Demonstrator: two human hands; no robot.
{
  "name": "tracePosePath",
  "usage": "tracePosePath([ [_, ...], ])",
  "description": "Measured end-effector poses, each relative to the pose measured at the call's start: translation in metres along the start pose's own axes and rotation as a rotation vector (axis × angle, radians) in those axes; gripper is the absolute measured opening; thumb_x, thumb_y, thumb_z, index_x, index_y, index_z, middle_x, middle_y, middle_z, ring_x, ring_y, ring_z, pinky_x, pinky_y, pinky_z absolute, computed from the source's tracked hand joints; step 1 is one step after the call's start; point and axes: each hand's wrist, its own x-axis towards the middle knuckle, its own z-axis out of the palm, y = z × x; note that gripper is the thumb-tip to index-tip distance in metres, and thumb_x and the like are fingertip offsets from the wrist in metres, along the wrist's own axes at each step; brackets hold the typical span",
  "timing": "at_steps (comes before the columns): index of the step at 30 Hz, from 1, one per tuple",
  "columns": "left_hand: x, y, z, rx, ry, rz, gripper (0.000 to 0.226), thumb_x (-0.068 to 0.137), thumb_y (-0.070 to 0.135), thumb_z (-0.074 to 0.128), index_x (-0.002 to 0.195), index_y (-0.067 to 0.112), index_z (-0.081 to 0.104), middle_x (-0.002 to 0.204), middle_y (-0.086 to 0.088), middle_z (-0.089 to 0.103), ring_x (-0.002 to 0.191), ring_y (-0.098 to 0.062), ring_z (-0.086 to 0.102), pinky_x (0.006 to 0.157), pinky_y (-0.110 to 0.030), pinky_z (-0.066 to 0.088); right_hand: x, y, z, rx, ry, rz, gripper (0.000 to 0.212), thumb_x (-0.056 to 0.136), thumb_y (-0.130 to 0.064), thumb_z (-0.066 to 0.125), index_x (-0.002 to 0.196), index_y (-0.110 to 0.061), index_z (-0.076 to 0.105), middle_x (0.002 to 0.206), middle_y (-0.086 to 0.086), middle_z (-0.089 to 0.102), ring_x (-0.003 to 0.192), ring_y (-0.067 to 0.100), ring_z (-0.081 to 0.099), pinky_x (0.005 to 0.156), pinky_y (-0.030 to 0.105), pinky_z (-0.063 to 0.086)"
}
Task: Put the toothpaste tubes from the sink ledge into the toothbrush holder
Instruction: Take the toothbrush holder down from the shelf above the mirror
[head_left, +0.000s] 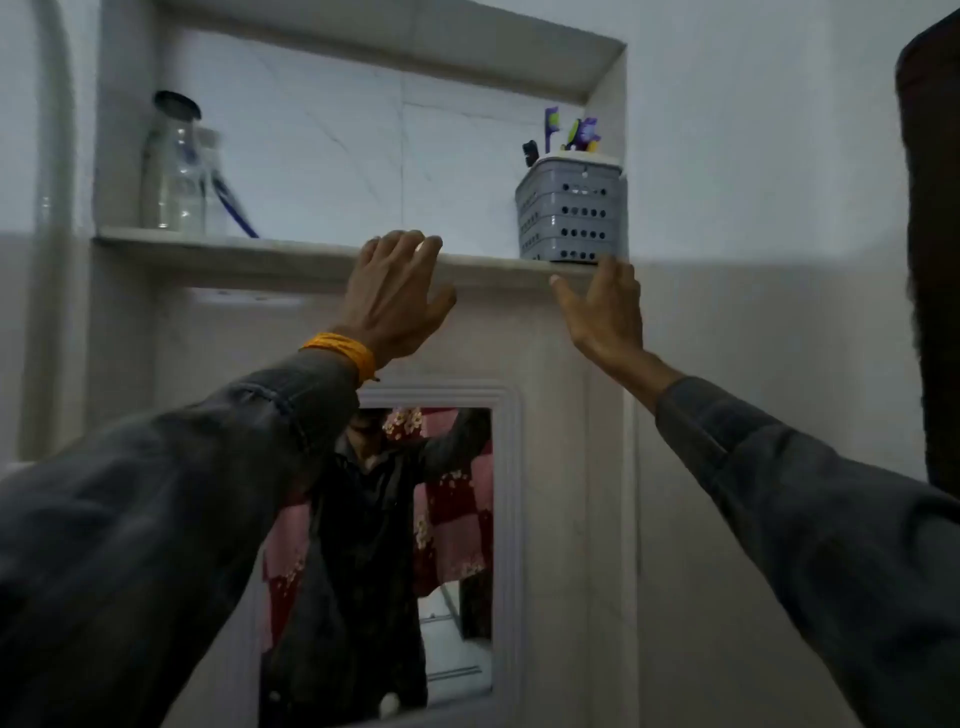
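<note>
White tiled niche above a mirror (395, 545), its shelf (208, 247) holding a grey toothbrush holder (571, 213) at the right end. Both hands are raised, fingers spread, empty — left hand (397, 296) on the ledge, right hand (605, 312) just under the holder. No toothpaste tubes show. A careless upward nudge could tip the holder — it sits close to the edge.
</note>
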Motion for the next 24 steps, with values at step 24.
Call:
tracePosePath([
  [24, 0.039, 0.026, 0.024, 0.071, -0.282, -0.163, 0.072, 0.094, 0.068, 0.021, 0.127, 0.012, 0.050, 0.126, -0.017, 0.055, 0.118, -0.035, 0.048, 0.106, -0.051, 0.032, 0.043, -0.013, -0.029, 0.180, 0.169, 0.070, 0.099, 0.070, -0.065, 0.081, 0.142, -0.008, 0.045, 0.136, 0.011, 0.061, 0.119, 0.029, 0.064, 0.088, 0.041, 0.058],
])
